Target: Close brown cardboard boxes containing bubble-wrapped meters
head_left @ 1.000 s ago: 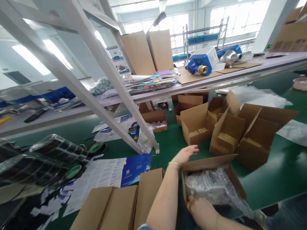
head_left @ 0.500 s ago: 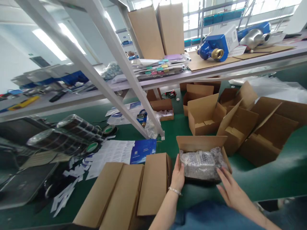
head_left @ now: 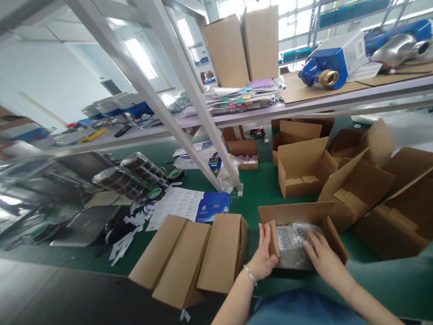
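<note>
The wrapped part [head_left: 293, 243] is already sitting inside the box [head_left: 301, 212]; the left hand [head_left: 265, 259] is gripping its side flap [head_left: 273, 237], the right hand [head_left: 321, 257] is pressing flat, and the lid is staying open.

A plain brown cardboard box [head_left: 321, 216] is seen on a dark green table mat [head_left: 264, 189], with a silvery clear bubble-wrapped item [head_left: 292, 243] inside. Three shut brown cardboard boxes [head_left: 192, 257] are plain too. A white printed leaflet with a deep blue panel [head_left: 192, 204] is noted, and a blue device with a brass-coloured fitting [head_left: 324, 67] on the pale shelf [head_left: 304, 106].
</note>
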Action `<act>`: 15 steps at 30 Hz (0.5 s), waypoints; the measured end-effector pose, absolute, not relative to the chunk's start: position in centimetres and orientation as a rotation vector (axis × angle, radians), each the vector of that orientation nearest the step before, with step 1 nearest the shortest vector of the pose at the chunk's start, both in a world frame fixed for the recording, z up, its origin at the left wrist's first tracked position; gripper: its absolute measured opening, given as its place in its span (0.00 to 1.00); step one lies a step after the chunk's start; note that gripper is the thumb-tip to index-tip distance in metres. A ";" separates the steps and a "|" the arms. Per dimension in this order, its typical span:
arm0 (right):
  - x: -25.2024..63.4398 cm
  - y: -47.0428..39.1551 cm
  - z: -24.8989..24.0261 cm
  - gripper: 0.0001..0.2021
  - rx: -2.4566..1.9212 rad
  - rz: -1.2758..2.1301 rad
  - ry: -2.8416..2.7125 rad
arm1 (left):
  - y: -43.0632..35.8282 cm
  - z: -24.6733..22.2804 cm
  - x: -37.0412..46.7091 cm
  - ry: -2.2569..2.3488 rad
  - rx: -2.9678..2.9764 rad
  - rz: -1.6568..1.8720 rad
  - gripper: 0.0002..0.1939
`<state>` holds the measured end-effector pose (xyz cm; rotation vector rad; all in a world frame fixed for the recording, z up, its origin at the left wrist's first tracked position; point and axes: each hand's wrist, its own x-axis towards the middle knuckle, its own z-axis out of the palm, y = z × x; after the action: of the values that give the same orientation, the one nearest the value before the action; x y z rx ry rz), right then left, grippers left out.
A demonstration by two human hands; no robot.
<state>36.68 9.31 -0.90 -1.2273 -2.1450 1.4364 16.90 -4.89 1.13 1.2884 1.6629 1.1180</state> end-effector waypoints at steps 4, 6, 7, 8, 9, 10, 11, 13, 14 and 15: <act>42.2 9.5 1.6 0.17 -0.965 0.764 -2.195 | -3.2 -0.8 16.6 1.716 0.819 1.474 0.29; 43.2 11.6 1.1 0.20 -1.172 0.735 -2.023 | -1.8 -1.4 16.5 1.718 0.668 1.565 0.25; 43.1 12.8 0.5 0.22 -1.255 0.849 -1.955 | -1.1 -1.7 16.3 1.691 0.652 1.565 0.28; 42.7 14.1 -0.3 0.25 -1.291 1.026 -1.900 | -0.5 -1.8 16.1 1.654 0.645 1.556 0.32; 42.1 15.1 -1.2 0.28 -1.285 1.227 -1.851 | 0.1 -1.9 15.7 1.617 0.648 1.532 0.34; 41.5 16.0 -2.0 0.30 -1.263 1.413 -1.806 | 0.6 -1.9 15.4 1.584 0.659 1.494 0.34; 40.9 16.5 -2.6 0.32 -1.253 1.560 -1.769 | 1.0 -1.8 15.0 1.560 0.674 1.447 0.33; 39.9 16.7 -3.0 0.33 -1.286 1.717 -1.769 | 1.2 -1.2 14.7 1.545 0.704 1.347 0.30; 39.4 16.4 -2.8 0.31 -1.301 1.704 -1.809 | 1.0 -0.6 14.7 1.559 0.717 1.303 0.29; 38.8 15.9 -2.4 0.28 -1.285 1.645 -1.864 | 0.6 0.1 15.1 1.580 0.733 1.263 0.29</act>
<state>38.78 15.92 -2.37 -1.2849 -1.8645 1.6449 15.08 0.62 0.14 0.7328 1.5798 1.2626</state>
